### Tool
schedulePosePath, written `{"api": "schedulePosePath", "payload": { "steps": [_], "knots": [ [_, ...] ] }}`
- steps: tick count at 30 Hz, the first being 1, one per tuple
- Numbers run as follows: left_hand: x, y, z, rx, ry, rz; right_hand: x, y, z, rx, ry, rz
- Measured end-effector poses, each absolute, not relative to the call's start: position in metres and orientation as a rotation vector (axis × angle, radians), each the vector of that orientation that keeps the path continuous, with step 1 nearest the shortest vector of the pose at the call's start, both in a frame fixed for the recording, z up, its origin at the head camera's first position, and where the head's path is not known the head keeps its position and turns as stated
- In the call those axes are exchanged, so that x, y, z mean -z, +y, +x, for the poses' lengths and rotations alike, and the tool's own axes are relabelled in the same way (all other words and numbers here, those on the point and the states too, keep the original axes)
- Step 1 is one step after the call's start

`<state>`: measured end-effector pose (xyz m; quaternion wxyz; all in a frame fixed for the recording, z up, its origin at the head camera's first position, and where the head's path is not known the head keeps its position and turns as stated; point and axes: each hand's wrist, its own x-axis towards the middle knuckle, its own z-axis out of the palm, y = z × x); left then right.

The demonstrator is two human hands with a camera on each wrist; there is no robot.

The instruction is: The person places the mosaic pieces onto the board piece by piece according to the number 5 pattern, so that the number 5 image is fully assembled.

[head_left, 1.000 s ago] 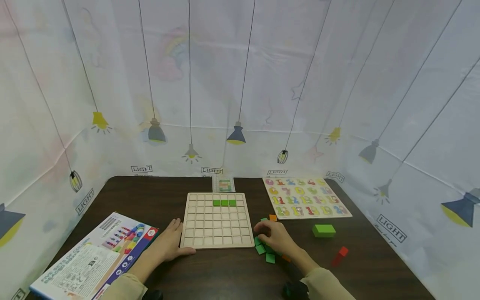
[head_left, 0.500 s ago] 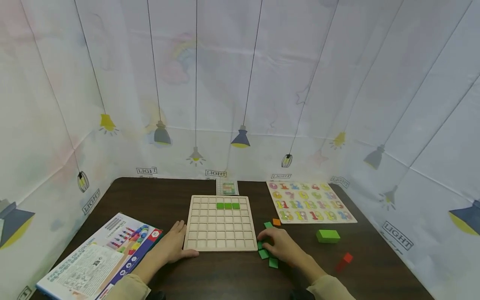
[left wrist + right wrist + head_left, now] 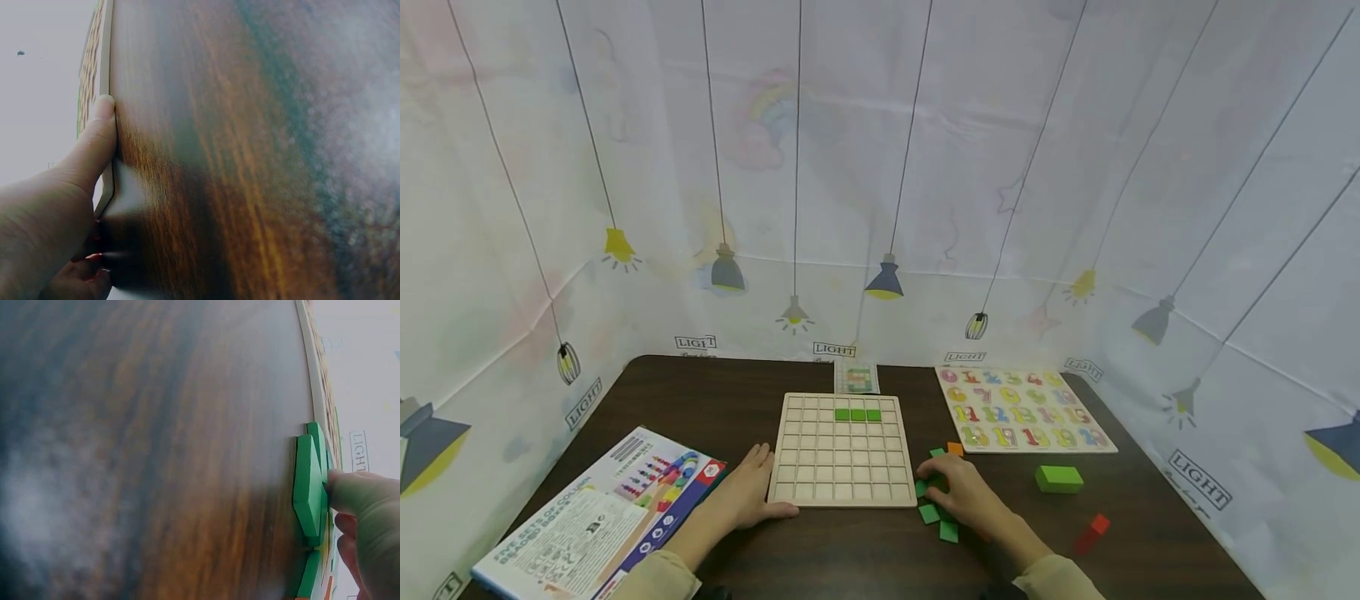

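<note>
A wooden grid board (image 3: 842,454) lies mid-table, with 3 green square tiles (image 3: 858,415) in its upper row. Along the board's left edge rests my left hand (image 3: 745,490), fingers extended and thumb against the front corner; the left wrist view shows the thumb (image 3: 94,140) touching the board's rim. To the right of the board, my right hand (image 3: 961,486) reaches into loose green tiles (image 3: 929,513), its curled fingers and thumb pinching at a green tile (image 3: 921,489). In the right wrist view the thumb (image 3: 350,490) meets green tiles (image 3: 306,487); the other fingertips are partly hidden.
A pattern card (image 3: 857,379) lies behind the board. At the back right is a number board (image 3: 1022,410), with an orange tile (image 3: 955,448) near it. A green block (image 3: 1059,479) and a red block (image 3: 1092,533) lie farther right. A box (image 3: 602,508) lies left.
The head view has shifted slightly, so everything appears lower and farther right. My right hand stays at the green tiles, moving them a little. The left hand keeps its place on the board's edge.
</note>
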<state>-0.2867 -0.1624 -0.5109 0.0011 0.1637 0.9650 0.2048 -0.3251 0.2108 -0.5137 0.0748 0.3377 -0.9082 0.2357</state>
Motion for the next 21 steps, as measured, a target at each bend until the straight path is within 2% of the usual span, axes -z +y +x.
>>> {"api": "schedulePosePath", "payload": {
  "steps": [10, 21],
  "knots": [
    [0.511, -0.165, -0.287, -0.625, 3.044, 0.528, 0.51, 0.211, -0.336, -0.796, -2.622, 0.988],
    [0.51, -0.163, -0.285, -0.64, 3.038, 0.538, 0.514, 0.179, -0.345, -0.944, -2.479, 0.82]
  ]
}}
